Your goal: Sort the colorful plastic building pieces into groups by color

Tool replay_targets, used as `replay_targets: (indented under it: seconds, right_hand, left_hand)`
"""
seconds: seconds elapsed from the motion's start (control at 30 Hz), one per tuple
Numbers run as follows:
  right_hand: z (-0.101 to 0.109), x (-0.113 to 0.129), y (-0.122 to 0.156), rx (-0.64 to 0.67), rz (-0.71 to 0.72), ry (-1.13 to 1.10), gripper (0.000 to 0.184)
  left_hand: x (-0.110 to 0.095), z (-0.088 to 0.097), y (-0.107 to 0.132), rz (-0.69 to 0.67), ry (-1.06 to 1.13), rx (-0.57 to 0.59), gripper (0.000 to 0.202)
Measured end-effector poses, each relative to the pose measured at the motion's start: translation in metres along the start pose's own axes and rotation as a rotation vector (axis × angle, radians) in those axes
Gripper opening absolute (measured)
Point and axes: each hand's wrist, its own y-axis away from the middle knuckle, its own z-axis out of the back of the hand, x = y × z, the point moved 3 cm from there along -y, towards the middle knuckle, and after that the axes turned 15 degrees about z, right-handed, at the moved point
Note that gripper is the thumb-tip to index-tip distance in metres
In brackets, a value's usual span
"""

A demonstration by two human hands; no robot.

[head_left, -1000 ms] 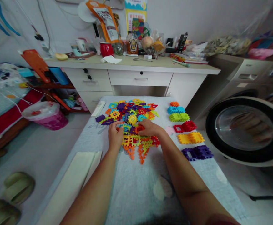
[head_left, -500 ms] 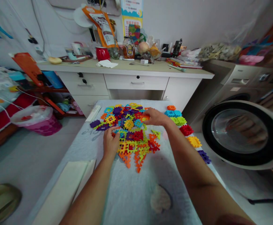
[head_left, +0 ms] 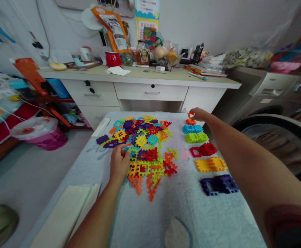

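Observation:
A heap of plastic interlocking building pieces (head_left: pixel 141 140) in several colours lies on the cloth-covered table; some are square, others triangular. My left hand (head_left: pixel 119 162) rests at the heap's near-left edge, thumb and forefinger apart, touching the pieces there. At the far right of the table, my right hand (head_left: pixel 199 114) pinches an orange building piece (head_left: pixel 191 115) over the small orange stack (head_left: pixel 191 122). Below that stack, toward me, run overlapping rows sorted by colour: blue (head_left: pixel 192 129), green (head_left: pixel 197 137), red (head_left: pixel 207 149), yellow (head_left: pixel 211 164) and purple (head_left: pixel 220 184).
A white strip-like object (head_left: pixel 101 127) lies by the table's far-left edge, and long pale boards (head_left: pixel 64 210) lie along the near left. Beyond stands a cluttered desk (head_left: pixel 150 78). A washing machine (head_left: pixel 264 89) with its door open is at right, a pink bin (head_left: pixel 48 136) at left.
My right hand has moved from the heap to the far-right orange stack, carrying an orange piece. My left hand has stayed by the heap. The view has shifted slightly, showing more of the colour rows.

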Motion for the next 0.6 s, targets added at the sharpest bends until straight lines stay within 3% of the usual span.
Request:
replay_targets:
  seconds: [0.27,0.6]
  right_hand:
    - [-0.036,-0.013,-0.002,0.124,-0.054,0.018,0.05]
    - [-0.047,-0.015,-0.007,0.126,-0.056,-0.022,0.043]
  left_hand:
    - [0.0,0.0,0.001,-0.014,-0.003,0.011,0.029]
    - [0.002,0.0,0.001,-0.012,0.002,0.01,0.028]
